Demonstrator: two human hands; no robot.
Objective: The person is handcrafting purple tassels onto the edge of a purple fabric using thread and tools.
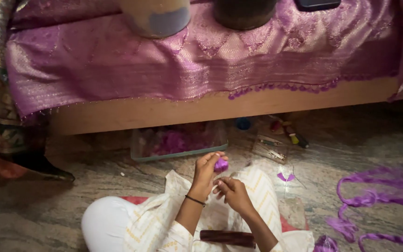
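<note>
Left hand (pixel 204 173) pinches a small purple tassel (pixel 220 164) at centre; right hand (pixel 232 192) clenches thread just beside. One tassel (pixel 285 177) lies finished at 3 o'clock; purple strands (pixel 374 196) beyond remain unused.

tray (pixel 178 156) under bed edge (pixel 220 109) | small case (pixel 269 149) right of tray | threads (pixel 378 196) far right on floor (pixel 47 210)

A clear plastic box (pixel 179 141) holding purple thread sits on the floor under the bed's edge; just right, a smaller clear packet (pixel 269 148) of sticks; a dark phone screen (pixel 317 4) lies on the bed
</note>
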